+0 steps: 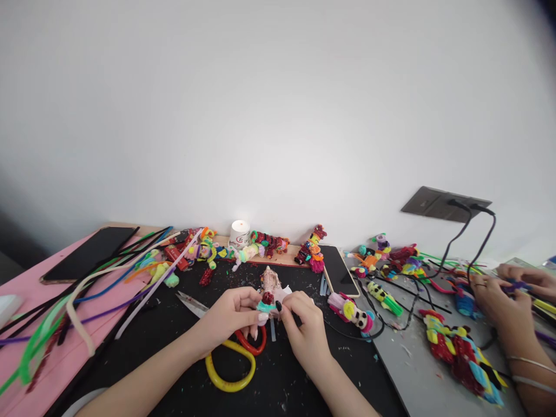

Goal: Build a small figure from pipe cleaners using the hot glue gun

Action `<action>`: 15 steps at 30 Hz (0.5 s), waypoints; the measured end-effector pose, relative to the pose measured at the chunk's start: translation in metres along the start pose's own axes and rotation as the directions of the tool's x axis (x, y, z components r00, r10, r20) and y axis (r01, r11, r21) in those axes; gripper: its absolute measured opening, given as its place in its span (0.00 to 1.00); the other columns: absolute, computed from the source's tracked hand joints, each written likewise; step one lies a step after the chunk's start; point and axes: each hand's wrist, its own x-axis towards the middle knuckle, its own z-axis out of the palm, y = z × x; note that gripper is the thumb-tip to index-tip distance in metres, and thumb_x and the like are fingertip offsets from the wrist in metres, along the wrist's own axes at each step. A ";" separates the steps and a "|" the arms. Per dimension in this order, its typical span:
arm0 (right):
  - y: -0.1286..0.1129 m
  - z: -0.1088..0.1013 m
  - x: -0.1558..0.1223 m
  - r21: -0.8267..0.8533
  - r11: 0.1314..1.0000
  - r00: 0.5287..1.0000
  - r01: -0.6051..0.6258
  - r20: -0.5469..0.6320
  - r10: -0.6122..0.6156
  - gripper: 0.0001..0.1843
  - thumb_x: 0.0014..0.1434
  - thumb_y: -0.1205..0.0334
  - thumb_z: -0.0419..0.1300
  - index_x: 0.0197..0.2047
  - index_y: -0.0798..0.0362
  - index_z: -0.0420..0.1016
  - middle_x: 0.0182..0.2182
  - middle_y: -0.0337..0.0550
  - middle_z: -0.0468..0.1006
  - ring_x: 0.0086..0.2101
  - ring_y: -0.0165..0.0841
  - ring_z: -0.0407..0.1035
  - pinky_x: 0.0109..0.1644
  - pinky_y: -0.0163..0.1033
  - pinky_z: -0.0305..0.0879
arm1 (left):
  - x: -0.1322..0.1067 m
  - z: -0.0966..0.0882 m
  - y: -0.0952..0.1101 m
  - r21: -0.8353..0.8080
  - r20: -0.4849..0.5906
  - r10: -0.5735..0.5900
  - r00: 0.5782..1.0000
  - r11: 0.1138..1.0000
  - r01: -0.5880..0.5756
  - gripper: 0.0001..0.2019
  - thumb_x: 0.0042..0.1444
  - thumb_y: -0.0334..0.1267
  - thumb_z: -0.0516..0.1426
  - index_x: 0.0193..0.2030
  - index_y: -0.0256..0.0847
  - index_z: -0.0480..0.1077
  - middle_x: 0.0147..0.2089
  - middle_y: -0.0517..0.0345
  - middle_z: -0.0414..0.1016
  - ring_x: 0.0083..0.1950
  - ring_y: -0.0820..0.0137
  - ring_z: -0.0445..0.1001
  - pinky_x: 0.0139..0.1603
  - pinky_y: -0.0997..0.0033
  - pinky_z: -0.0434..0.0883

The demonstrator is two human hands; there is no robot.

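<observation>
At the middle of the black mat, my left hand (238,315) is closed around the near end of a small pipe-cleaner figure (270,281). The figure has a pale pink fuzzy part, a dark red band and a teal part. My right hand (304,321) is pinched at its right side, beside a small black piece (278,305). Whether those fingertips grip the figure or the black piece, I cannot tell. Scissors (232,370) with red and yellow handles lie under and beside my left hand, their blades partly hidden.
Loose pipe cleaners (82,295) and a dark phone (89,255) lie on pink sheets at left. Finished figures (313,249), a paper cup (240,233) and a white-edged phone (341,272) line the back. Cords run from a wall socket (445,204). Another person's hands (506,295) work at right.
</observation>
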 end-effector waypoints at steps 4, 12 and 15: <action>0.001 0.000 -0.001 -0.007 1.000 1.000 -0.002 0.009 0.002 0.13 0.62 0.68 0.51 0.25 0.52 0.63 0.25 0.40 0.69 0.29 0.33 0.62 0.33 0.37 0.57 | -0.002 0.000 0.002 0.053 0.014 -0.020 1.000 0.998 0.019 0.10 0.49 0.37 0.63 0.34 0.36 0.68 0.27 0.63 0.75 0.19 0.79 0.70 0.19 0.81 0.62; 0.002 0.000 0.000 -0.005 1.000 1.000 0.008 0.008 -0.008 0.14 0.62 0.68 0.51 0.25 0.52 0.64 0.25 0.40 0.69 0.29 0.33 0.62 0.33 0.37 0.57 | -0.004 0.001 0.008 0.091 0.000 -0.073 0.997 0.993 0.073 0.13 0.48 0.40 0.63 0.39 0.36 0.72 0.30 0.56 0.79 0.31 0.70 0.78 0.31 0.77 0.69; 0.002 0.000 0.001 -0.002 1.000 1.000 0.016 -0.004 -0.016 0.14 0.62 0.68 0.51 0.25 0.52 0.64 0.25 0.41 0.69 0.29 0.33 0.62 0.33 0.37 0.57 | -0.004 0.002 0.011 0.105 0.002 -0.070 0.998 0.992 0.069 0.14 0.47 0.41 0.64 0.38 0.35 0.72 0.30 0.55 0.80 0.31 0.69 0.78 0.31 0.75 0.70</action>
